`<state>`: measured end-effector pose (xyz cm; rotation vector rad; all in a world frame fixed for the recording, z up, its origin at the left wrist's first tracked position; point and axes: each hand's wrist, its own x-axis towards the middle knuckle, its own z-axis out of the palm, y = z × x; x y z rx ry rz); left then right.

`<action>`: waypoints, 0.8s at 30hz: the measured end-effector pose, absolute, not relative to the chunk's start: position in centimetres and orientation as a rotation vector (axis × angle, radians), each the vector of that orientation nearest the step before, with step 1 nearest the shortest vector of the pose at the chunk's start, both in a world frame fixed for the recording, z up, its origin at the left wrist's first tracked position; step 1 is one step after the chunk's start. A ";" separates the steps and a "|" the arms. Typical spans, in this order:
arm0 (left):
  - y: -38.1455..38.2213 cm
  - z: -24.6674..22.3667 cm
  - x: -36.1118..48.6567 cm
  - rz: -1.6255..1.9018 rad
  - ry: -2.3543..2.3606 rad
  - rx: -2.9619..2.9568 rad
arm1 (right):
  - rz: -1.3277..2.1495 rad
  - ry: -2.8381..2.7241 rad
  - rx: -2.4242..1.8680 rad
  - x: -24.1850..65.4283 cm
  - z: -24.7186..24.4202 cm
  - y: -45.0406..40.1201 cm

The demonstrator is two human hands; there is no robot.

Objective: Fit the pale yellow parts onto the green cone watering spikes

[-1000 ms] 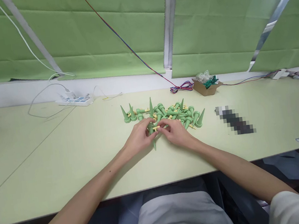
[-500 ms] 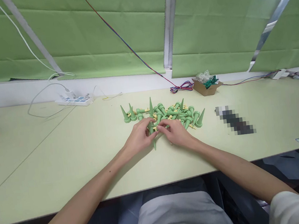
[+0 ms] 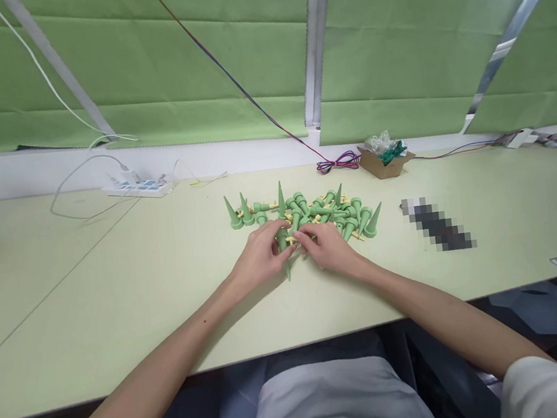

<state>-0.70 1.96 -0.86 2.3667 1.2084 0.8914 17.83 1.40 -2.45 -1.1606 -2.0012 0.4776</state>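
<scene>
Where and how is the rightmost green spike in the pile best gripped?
Probably by pinching the rightmost green spike around its tapered shaft, just above the wide round base, coming from above and the right. Its tip points up and leans right, leaving the shaft exposed, while a neighbouring green spike crowds its left. The narrow tip looks a poorer hold.

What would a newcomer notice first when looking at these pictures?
Probably the heap of green spikes in the middle of the table. At its near side, the left-hand grip holds one tapered spike, and the right-hand grip is close beside a yellow fitting there. The eye may then go to the green blinds covering most of the background.
</scene>
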 end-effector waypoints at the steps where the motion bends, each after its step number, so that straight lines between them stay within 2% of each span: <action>1: 2.0 -0.8 -0.7 0.895 1.206 2.369 | 0.480 -1.999 -1.157 17.8 -2.5 1.4; 24: 2.1 -0.8 -0.6 0.871 1.241 2.235 | 0.513 -1.951 -1.140 17.7 -2.2 1.1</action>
